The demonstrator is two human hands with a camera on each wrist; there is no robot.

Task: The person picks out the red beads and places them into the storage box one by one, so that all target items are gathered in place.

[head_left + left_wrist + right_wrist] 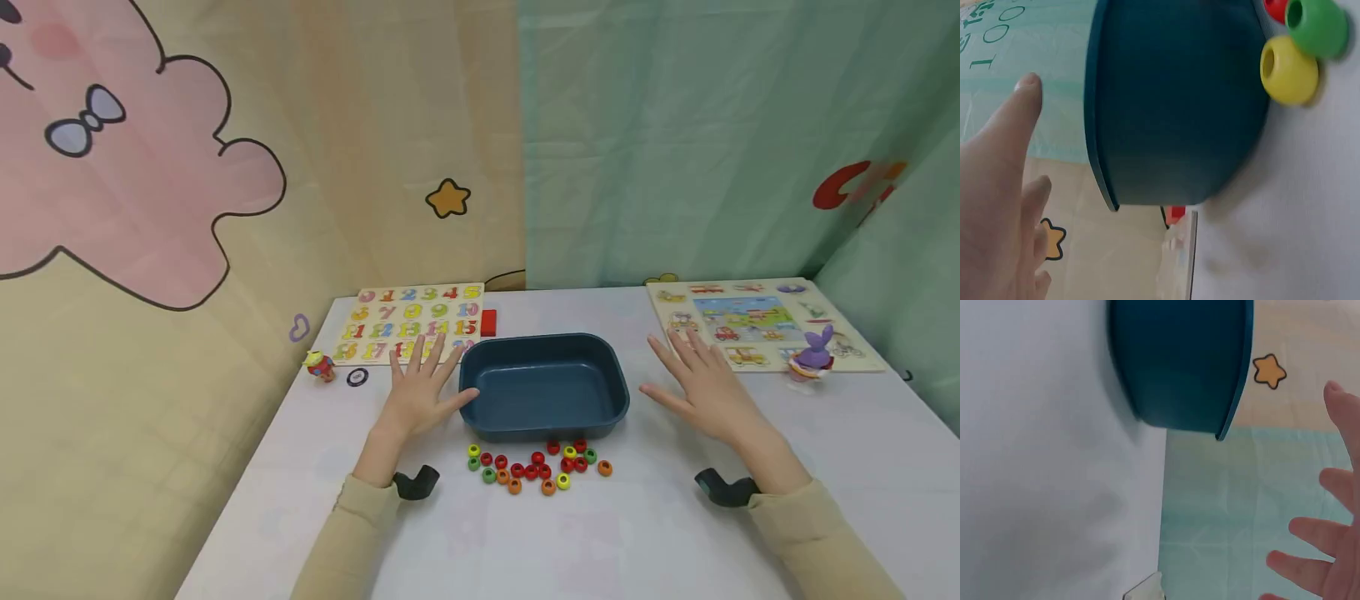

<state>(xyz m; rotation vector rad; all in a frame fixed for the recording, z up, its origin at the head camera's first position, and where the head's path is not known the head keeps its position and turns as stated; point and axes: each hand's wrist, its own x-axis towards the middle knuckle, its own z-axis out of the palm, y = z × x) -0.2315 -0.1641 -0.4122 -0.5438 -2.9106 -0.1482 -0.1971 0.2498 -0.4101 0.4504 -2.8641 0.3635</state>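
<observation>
A dark blue rectangular tub [543, 429] stands in the middle of the table, its inside bare. Just in front of it lie several loose beads [532, 472] in red, orange, yellow and green. My left hand [420, 398], fingers spread, hovers at the tub's left side and holds nothing; in the head view its thumb overlaps the rim. On the other side my right hand [705, 392] is held above the table with spread fingers, apart from the tub. The left wrist view shows a yellow bead [1290, 70] and a green bead [1317, 28] close to the tub wall.
At the back left lies a number puzzle board [397, 321] beside a red block [488, 323]. A picture puzzle board [847, 337] lies at the back right, with a purple rabbit toy [813, 354] on it. A small figure [320, 367] and a round chip [357, 377] sit at left.
</observation>
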